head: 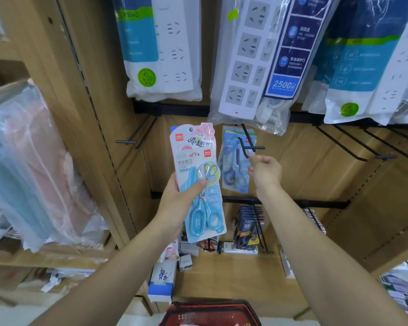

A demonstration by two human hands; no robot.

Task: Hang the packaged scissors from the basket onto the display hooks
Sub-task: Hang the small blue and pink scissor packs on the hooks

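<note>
Above, a bagged power strip point(252, 67) overhung the display hook point(245, 147) pinched by the right hand point(265, 171); the left hand point(181, 198) gripped packaged scissors point(196, 165).

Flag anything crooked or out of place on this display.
The middle power strip pack hangs tilted; its bag sags past the rail over the base of the hook the right hand pinches. The hung scissors pack looks slightly crooked too.

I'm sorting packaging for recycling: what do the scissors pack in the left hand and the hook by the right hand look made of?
The scissors pack: glossy printed card, seemingly under clear plastic, going by the sheen. The display hook: thin matte black wire, probably coated metal.
</note>
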